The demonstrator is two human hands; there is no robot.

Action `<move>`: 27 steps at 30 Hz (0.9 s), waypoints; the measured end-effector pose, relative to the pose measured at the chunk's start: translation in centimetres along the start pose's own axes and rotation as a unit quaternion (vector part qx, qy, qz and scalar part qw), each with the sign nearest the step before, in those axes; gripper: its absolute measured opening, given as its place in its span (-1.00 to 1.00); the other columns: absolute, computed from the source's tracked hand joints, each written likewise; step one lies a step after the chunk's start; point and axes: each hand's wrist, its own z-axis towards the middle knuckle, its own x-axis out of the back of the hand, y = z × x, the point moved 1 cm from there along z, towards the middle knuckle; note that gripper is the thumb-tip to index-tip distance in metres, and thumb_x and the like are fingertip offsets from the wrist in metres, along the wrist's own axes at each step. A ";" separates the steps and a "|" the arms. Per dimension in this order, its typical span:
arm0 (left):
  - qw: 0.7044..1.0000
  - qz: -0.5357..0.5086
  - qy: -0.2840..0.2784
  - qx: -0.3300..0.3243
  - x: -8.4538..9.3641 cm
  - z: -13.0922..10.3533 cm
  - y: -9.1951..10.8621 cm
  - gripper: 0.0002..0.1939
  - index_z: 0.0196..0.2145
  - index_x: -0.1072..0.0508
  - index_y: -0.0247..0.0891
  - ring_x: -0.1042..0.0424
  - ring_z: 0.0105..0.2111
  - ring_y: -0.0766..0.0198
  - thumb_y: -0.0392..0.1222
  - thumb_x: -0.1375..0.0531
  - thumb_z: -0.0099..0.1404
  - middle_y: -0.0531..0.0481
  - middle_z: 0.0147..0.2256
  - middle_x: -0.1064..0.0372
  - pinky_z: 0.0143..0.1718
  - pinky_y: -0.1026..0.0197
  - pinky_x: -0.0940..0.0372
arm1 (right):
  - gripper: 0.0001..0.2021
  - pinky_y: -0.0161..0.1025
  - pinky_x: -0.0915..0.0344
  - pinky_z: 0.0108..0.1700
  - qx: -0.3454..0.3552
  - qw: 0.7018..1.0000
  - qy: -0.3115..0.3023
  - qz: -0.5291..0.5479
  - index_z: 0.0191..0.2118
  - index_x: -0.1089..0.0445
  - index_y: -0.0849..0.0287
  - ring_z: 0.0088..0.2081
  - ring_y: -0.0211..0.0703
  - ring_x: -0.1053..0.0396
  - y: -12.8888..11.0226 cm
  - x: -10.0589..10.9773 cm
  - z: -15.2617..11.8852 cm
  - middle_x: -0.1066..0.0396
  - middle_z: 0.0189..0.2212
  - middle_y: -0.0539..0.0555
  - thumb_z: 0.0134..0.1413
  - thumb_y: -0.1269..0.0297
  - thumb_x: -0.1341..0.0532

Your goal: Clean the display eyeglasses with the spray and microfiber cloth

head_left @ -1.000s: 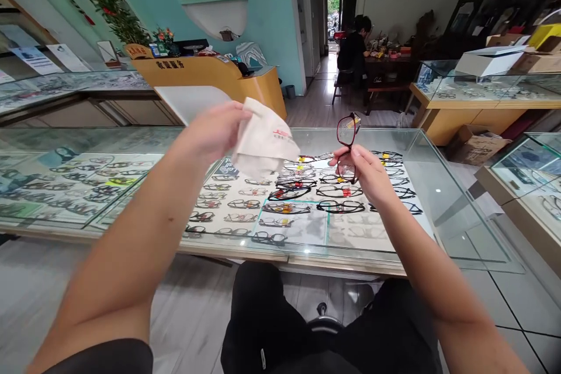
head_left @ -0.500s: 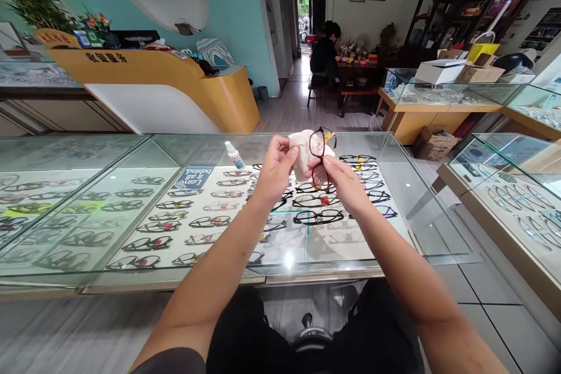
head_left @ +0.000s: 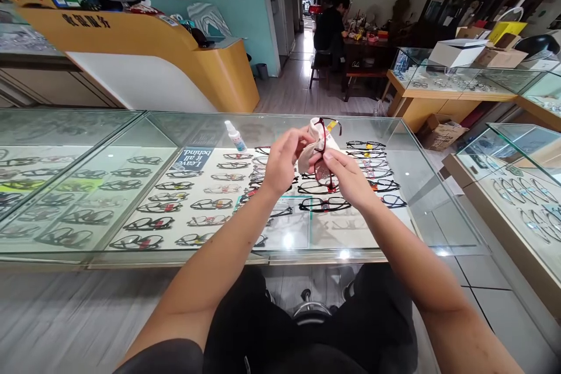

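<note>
Above the glass counter, my right hand [head_left: 347,177] pinches a pair of dark red-rimmed glasses [head_left: 324,135] near the bridge, the frame turned upright with one lens above the other. A yellow tag shows by the upper temple. My left hand [head_left: 286,158] grips a whitish cleaning cloth [head_left: 306,161], its fingers curled at the cloth's left side. The cloth lies behind and against the upper lens, and part of it is hidden by the fingers. A white spray bottle [head_left: 236,137] with a blue-and-white label stands on the glass to the left of my hands.
Inside the glass display counter [head_left: 280,252] lie rows of spectacle frames and a blue printed card [head_left: 193,159]. Another glass case [head_left: 504,187] stands at right. Beyond are a yellow reception desk [head_left: 228,76], boxes [head_left: 458,52] and a person [head_left: 329,26] seated at a table.
The view has tipped downward. The glasses have turned more edge-on, and my left hand with the cloth has moved closer to them, its fingers now curling over the cloth.
</note>
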 end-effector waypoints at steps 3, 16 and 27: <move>0.999 0.006 0.045 0.009 -0.5 -0.2 0.9 -0.47 -0.32 -0.49 -0.20 -0.43 -0.36 0.32 0.34 -0.43 0.31 -0.01 -0.27 -0.51 -0.30 0.24 -0.37 | -0.49 -0.20 -0.35 -0.20 0.007 1.000 -0.017 -0.017 -0.16 -0.57 0.13 -0.33 -0.18 -0.41 0.0 -0.2 -0.2 -0.59 -0.30 0.07 0.39 -0.29 -0.25; 0.959 -0.125 -0.148 0.209 0.7 0.2 1.4 -0.54 -0.12 -0.47 -0.21 -0.46 -0.62 0.25 0.12 -0.51 0.26 0.10 -0.56 -0.42 -0.53 0.22 -0.41 | -0.53 -0.19 -0.40 -0.15 0.010 0.998 -0.063 -0.008 -0.20 -0.56 0.14 -0.29 -0.16 -0.44 -0.5 -0.1 -0.3 -0.58 -0.31 0.07 0.43 -0.22 -0.25; 0.970 -0.104 -0.137 0.172 0.2 -0.6 1.2 -0.55 -0.17 -0.41 -0.15 -0.43 -0.70 0.22 0.12 -0.52 0.28 0.15 -0.62 -0.40 -0.62 0.19 -0.42 | -0.50 -0.18 -0.42 -0.17 -0.011 0.996 -0.085 0.006 -0.22 -0.58 0.16 -0.32 -0.17 -0.43 -0.4 -0.4 -0.6 -0.57 -0.33 0.07 0.40 -0.25 -0.26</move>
